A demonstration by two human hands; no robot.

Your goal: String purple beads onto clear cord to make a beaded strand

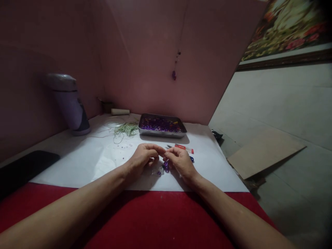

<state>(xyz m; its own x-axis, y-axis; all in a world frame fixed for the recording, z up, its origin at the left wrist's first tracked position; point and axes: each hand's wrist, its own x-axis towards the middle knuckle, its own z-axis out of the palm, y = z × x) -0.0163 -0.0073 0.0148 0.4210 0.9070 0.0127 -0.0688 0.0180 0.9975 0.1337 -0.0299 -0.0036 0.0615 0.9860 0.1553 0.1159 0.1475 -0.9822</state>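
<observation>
My left hand (144, 156) and my right hand (181, 163) meet over the white paper, fingertips pinched close together. What sits between the fingertips is too small to make out. Just below them are shiny purple beads (166, 167), beside clear, glassy beads (158, 171); whether these hang from my fingers or lie on the paper I cannot tell. Behind my right hand lie a red-handled cutter (184, 148) and a dark blue object (191, 159), partly covered by the hand.
A metal tray (162, 133) of purple beads stands at the back. Left of it are tangled green thread (126, 129), a pale roll (120, 111) and a purple tumbler (71, 109). Small loose beads (123, 158) dot the white paper (212, 166). A beaded strand (174, 75) hangs against the pink wall.
</observation>
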